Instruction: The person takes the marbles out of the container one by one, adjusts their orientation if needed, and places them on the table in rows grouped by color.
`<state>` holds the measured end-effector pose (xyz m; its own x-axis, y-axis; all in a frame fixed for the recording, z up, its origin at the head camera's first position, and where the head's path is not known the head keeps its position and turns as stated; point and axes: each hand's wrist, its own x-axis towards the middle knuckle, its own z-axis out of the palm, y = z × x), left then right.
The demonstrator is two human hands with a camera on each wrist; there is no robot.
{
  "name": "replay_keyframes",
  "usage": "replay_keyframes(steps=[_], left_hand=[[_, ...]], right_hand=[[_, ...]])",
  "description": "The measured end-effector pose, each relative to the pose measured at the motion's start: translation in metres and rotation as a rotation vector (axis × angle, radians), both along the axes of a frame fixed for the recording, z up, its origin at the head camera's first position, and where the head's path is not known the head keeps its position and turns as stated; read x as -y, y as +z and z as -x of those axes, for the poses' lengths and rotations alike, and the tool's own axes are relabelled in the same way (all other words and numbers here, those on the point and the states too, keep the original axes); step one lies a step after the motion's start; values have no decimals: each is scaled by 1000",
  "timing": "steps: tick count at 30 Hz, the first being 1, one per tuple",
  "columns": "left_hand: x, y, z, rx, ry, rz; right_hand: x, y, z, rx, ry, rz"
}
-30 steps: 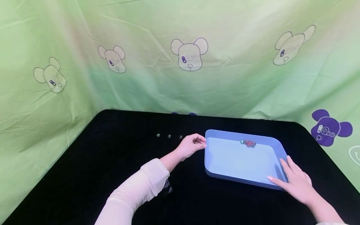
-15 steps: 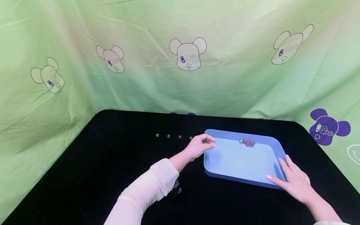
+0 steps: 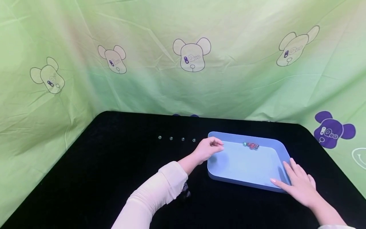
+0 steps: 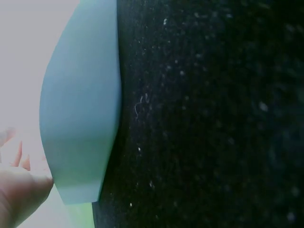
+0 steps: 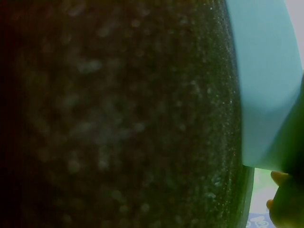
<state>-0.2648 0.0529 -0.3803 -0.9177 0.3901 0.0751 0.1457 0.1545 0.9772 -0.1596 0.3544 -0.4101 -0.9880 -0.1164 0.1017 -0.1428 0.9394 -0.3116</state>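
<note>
In the head view a shallow blue tray [image 3: 243, 162] lies on the black table. Several small glass marbles [image 3: 252, 146], red and greenish, are clustered along its far inner wall. My left hand [image 3: 207, 149] is above the tray's left end, thumb near bent fingertips; whether anything is between them is hidden. The thumb [image 4: 23, 192] shows beside the tray wall [image 4: 80, 104] in the left wrist view. My right hand [image 3: 300, 183] rests on the tray's right front corner, fingers extended over the rim. It appears dark beside the tray in the right wrist view.
A row of several clear marbles [image 3: 171, 138] lies on the black tabletop [image 3: 128, 165] left of the tray. Partly behind the left sleeve is a small dark object [image 3: 186, 190]. A green printed curtain [image 3: 148, 92] stands behind the table.
My left hand has moved right, from beside the tray's left edge to over its inside, uncovering another marble in the row. The right hand and tray stay nearly still.
</note>
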Motion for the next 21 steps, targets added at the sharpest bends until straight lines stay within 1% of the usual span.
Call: replay_keyframes(steps=[11, 21], left_hand=[[-11, 2, 4, 9, 10, -7], [-21, -2, 7, 27, 16, -61]], right_hand=[[0, 0, 1, -27, 4, 2], [-2, 0, 1, 6, 7, -3]])
